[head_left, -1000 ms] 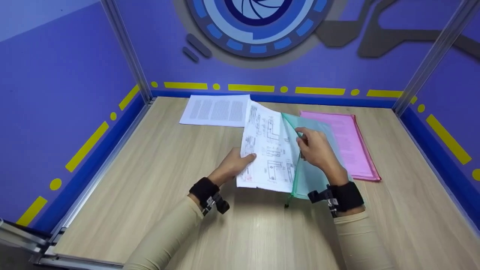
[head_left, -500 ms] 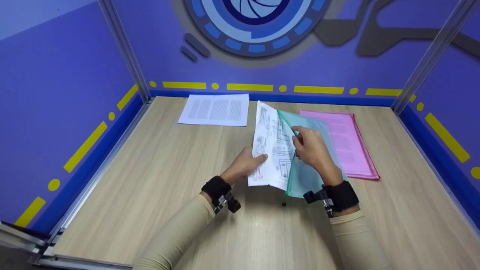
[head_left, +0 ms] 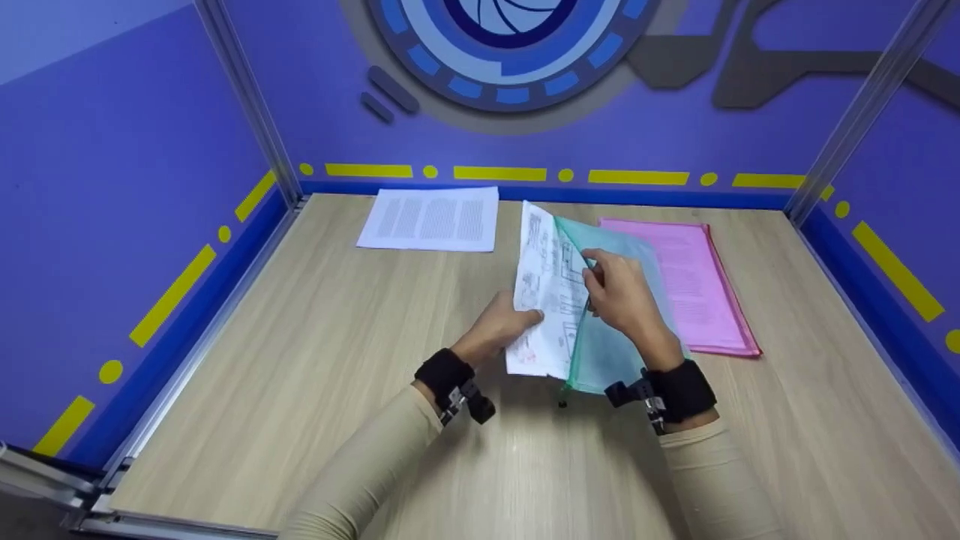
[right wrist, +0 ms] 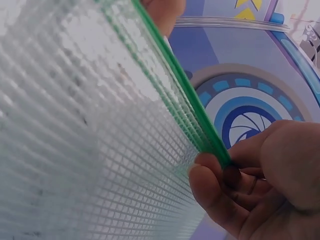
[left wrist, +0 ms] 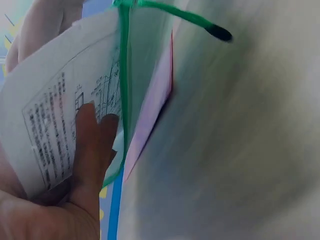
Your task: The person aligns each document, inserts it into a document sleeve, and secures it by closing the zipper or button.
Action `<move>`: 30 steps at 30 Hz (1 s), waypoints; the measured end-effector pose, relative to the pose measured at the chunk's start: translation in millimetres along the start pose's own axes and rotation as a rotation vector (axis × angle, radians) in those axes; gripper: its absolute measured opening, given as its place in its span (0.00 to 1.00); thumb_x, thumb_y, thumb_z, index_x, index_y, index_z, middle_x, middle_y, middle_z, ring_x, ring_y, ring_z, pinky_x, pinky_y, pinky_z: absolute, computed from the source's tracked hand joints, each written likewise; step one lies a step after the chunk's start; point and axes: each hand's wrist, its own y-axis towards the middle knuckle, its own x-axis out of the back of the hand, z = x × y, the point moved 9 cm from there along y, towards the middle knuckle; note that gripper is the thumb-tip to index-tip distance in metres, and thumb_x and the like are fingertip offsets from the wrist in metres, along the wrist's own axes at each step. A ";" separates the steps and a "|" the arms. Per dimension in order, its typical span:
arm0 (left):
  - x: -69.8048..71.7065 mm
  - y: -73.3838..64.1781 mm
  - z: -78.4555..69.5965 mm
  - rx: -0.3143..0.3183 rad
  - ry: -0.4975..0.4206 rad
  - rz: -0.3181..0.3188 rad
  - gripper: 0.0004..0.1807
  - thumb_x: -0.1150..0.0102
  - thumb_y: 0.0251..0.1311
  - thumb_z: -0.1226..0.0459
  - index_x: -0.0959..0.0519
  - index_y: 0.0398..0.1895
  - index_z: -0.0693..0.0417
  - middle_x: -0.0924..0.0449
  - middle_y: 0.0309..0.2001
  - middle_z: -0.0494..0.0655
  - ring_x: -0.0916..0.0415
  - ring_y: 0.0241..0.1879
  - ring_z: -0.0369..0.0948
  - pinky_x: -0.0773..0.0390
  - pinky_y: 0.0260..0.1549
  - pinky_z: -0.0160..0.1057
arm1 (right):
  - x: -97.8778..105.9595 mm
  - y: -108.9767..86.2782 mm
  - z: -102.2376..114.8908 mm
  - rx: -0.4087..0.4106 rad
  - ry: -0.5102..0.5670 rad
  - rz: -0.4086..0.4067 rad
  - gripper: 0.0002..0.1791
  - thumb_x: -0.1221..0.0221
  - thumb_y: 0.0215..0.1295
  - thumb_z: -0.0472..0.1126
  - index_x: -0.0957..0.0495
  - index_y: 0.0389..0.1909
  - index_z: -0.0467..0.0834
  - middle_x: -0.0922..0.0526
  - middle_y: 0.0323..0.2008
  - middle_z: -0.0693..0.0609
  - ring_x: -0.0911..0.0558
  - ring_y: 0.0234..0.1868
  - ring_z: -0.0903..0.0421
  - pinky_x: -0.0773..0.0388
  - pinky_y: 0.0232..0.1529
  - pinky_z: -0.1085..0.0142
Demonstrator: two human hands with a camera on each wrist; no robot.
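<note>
A white sheet [head_left: 536, 262] printed with technical drawings lies partly inside a green mesh zipper bag [head_left: 619, 352], its left part sticking out of the mouth. My left hand [head_left: 499, 326] grips the outer edge of the sheet, thumb on top; in the left wrist view the fingers [left wrist: 87, 145] lie along its underside. With my right hand [head_left: 622, 292] I pinch the bag's opening edge, and the right wrist view shows the green zipper strip [right wrist: 192, 105] between thumb and fingers. A dark-tipped zipper pull [left wrist: 219, 33] dangles from the bag's near corner.
A pink zipper bag [head_left: 705, 300] with printed paper inside lies at the right, partly behind the green one. White printed pages [head_left: 431, 220] lie at the back left of the wooden table [head_left: 300, 360]. Blue panels with metal posts enclose the back and sides.
My left hand has moved right, and more of the drawing sheet has slid into the green bag. My right hand keeps its pinch on the bag's edge, shifting only slightly.
</note>
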 end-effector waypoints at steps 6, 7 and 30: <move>-19.8 8.7 -1.5 -0.023 0.038 0.002 0.22 0.46 0.71 0.73 0.23 0.67 0.67 0.13 0.49 0.62 0.11 0.44 0.54 0.12 0.40 0.44 | 2.1 -1.0 6.4 0.042 -0.013 -0.067 0.19 0.44 0.79 0.32 0.23 0.66 0.29 0.20 0.19 0.50 0.21 0.14 0.58 0.22 0.18 0.65; -22.5 10.0 -1.7 -0.024 0.056 0.003 0.22 0.46 0.71 0.73 0.23 0.67 0.67 0.14 0.49 0.63 0.11 0.44 0.55 0.12 0.39 0.43 | 2.8 -1.0 7.6 0.048 -0.015 -0.077 0.19 0.44 0.79 0.32 0.23 0.66 0.29 0.20 0.19 0.50 0.21 0.14 0.58 0.22 0.17 0.65; -52.3 36.0 16.9 0.099 0.211 -0.034 0.10 0.56 0.73 0.74 0.28 0.52 0.64 0.32 0.35 0.44 0.31 0.29 0.39 0.30 0.26 0.34 | -2.1 -0.6 16.8 0.112 -0.048 -0.118 0.18 0.42 0.76 0.29 0.21 0.63 0.28 0.21 0.17 0.51 0.26 0.14 0.59 0.26 0.22 0.61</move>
